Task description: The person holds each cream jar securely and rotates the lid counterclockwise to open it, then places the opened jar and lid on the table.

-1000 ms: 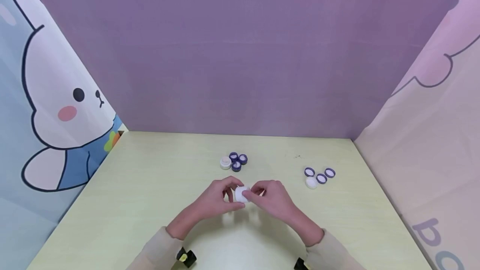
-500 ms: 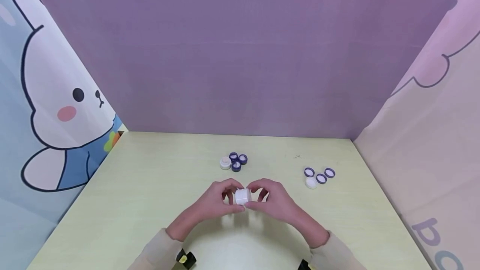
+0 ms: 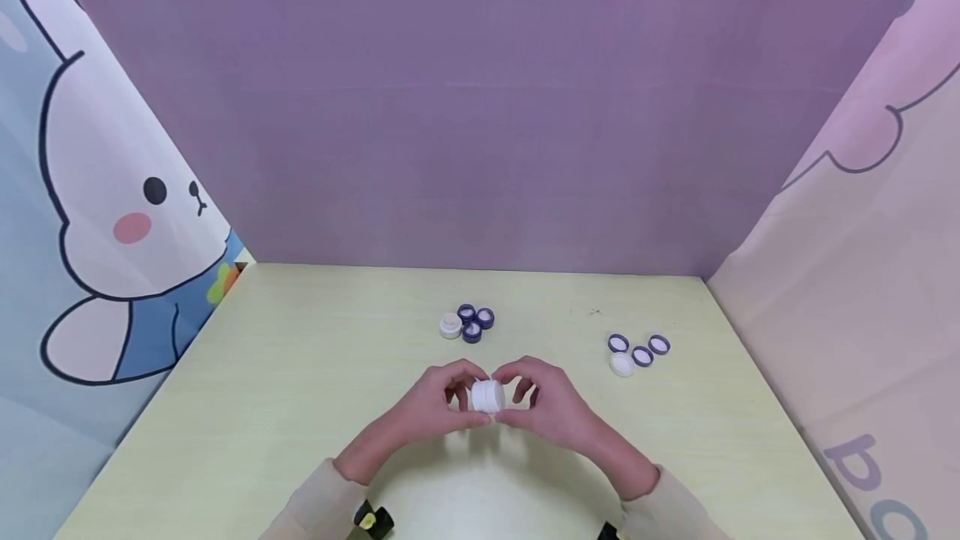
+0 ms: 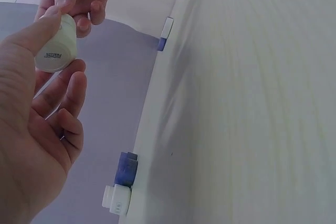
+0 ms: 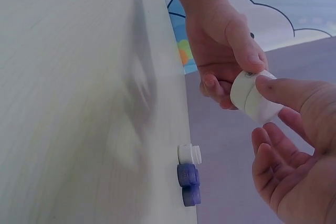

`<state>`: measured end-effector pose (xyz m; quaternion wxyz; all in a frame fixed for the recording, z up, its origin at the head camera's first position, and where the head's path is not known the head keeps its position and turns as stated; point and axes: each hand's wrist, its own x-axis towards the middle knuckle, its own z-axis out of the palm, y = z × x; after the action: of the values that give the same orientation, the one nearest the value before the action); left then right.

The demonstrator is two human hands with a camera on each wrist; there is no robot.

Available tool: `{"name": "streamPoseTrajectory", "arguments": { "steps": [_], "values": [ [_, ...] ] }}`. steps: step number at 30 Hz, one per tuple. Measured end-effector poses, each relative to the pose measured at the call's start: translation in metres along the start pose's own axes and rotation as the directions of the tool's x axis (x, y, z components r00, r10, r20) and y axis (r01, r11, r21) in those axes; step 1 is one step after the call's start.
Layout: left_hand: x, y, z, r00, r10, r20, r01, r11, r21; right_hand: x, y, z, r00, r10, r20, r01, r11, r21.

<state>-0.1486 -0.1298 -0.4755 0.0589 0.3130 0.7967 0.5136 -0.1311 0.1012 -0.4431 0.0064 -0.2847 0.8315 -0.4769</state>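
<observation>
A small white cosmetic jar with a white screw lid (image 3: 487,397) is held sideways above the table between both hands. My left hand (image 3: 438,400) pinches the jar body between thumb and fingers; printed text shows on the jar's base (image 4: 53,56) in the left wrist view. My right hand (image 3: 551,408) grips the lid end, thumb below and index finger above in the head view. A seam between lid and body (image 5: 252,95) is visible in the right wrist view. The other fingers of both hands are loosely bent.
Beyond the hands stand an open white jar (image 3: 451,326) and three dark blue jars (image 3: 472,332). To the right lie a white lid (image 3: 622,365) and three blue-rimmed lids (image 3: 642,357). A purple cloth (image 3: 480,107) rises behind the pale table (image 3: 300,340).
My right thumb has moved from across the jar's face down to its lower edge, and the right fingers have shifted round the lid. The left hand stays almost where it was.
</observation>
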Motion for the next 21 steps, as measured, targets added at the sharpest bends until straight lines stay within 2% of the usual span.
{"name": "streamPoseTrajectory", "arguments": {
  "steps": [4,8,12,15,17,21],
  "values": [
    [-0.001,-0.0049,-0.0005,1.0,-0.001,0.0,0.001,1.0,-0.013,-0.0005,0.0002,0.0005,0.999,0.025,-0.041,-0.024,0.999,0.021],
    [-0.0015,-0.0063,-0.0012,1.0,-0.003,-0.004,0.003,1.0,-0.006,0.0006,-0.001,0.0015,0.988,0.089,-0.125,-0.085,0.996,0.03],
    [-0.001,-0.0077,-0.0007,1.0,-0.005,-0.008,0.005,1.0,0.001,0.002,-0.0028,0.0021,0.967,0.185,-0.175,-0.201,0.977,-0.073],
    [-0.001,-0.0097,0.0003,1.0,-0.006,-0.007,0.006,1.0,-0.005,0.0026,-0.0035,0.0032,0.957,0.258,-0.132,-0.28,0.941,-0.191],
    [-0.0015,-0.0105,0.0011,1.0,-0.001,-0.008,0.001,1.0,-0.009,0.0027,-0.0034,0.0048,0.952,0.295,-0.083,-0.306,0.923,-0.233],
    [-0.0037,-0.0065,0.002,1.0,0.006,-0.006,-0.006,1.0,-0.011,0.0034,-0.0026,0.0077,0.949,0.316,-0.004,-0.309,0.922,-0.232]
  ]
}}
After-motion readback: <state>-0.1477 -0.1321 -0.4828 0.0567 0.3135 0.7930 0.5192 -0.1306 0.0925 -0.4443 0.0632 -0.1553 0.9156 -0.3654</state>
